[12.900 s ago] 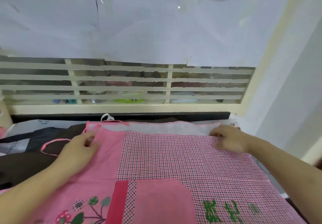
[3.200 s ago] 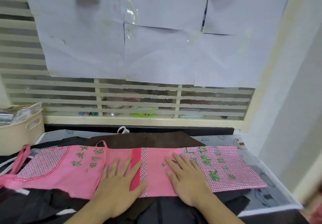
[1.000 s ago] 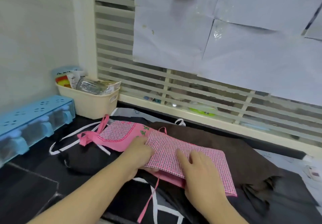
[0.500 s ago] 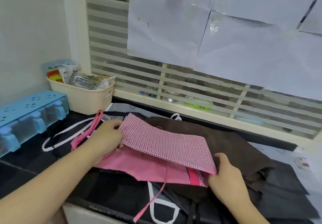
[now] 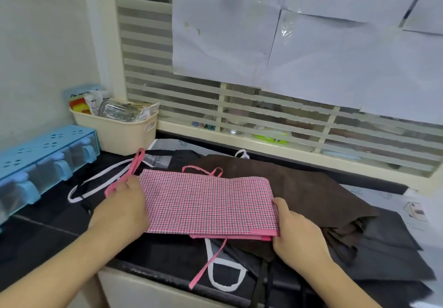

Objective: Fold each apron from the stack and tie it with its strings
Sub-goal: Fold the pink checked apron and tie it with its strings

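Pink checked apron (image 5: 206,203), folded to a narrow band, lying across the stack of dark aprons (image 5: 323,202) near the counter's near edge. Left hand (image 5: 122,209) gripping the band's left end, fingers tucked under the fabric. Right hand (image 5: 293,231) pinching the right end at the near corner, thumb on top. Pink strings loose: one (image 5: 208,264) dangling over the near edge, one (image 5: 134,164) trailing far-left, a loop (image 5: 202,170) at the far side. Risks: layers springing open if either grip slackens; dangling string snagging the white strap (image 5: 225,281) below it, possibly already crossing it, hard to tell; dark apron underneath dragging along on lift.
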